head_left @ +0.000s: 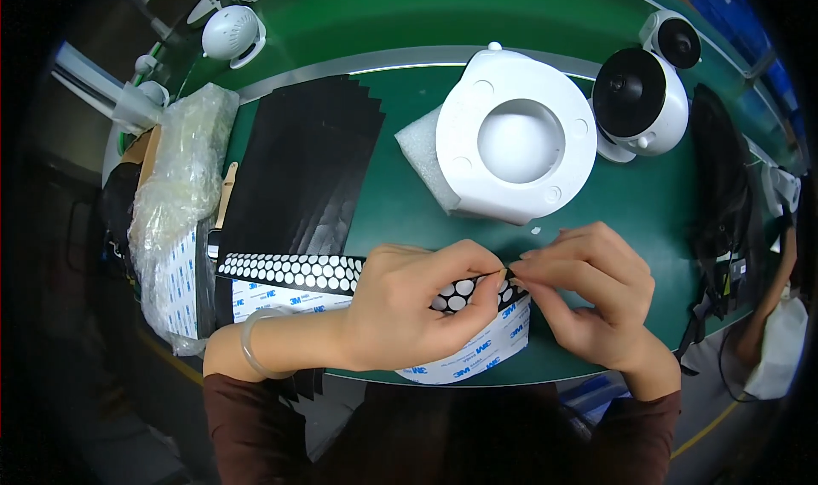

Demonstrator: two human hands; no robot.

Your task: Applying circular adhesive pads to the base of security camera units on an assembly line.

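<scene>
A long black strip covered with white round dots point(294, 270) runs across the front of the table. My left hand point(413, 302) crosses over it, thumb and index finger closed on the strip near its right end. At that end, the fingertips of my right hand point(596, 285) are pinched together almost against the left ones. Whatever lies between the right fingertips is too small to make out. Under the strip and my left hand lies a white backing sheet with blue print point(481, 353), its rounded edge near the table's front edge.
A white ring-shaped housing point(456, 136) rests on white foam point(423, 153). Behind it to the right stands a white device with a black round front point(629, 93). Black sheets point(298, 161) are stacked left, beside a clear plastic-wrapped bundle point(183, 178). A black bag point(716, 170) lies right.
</scene>
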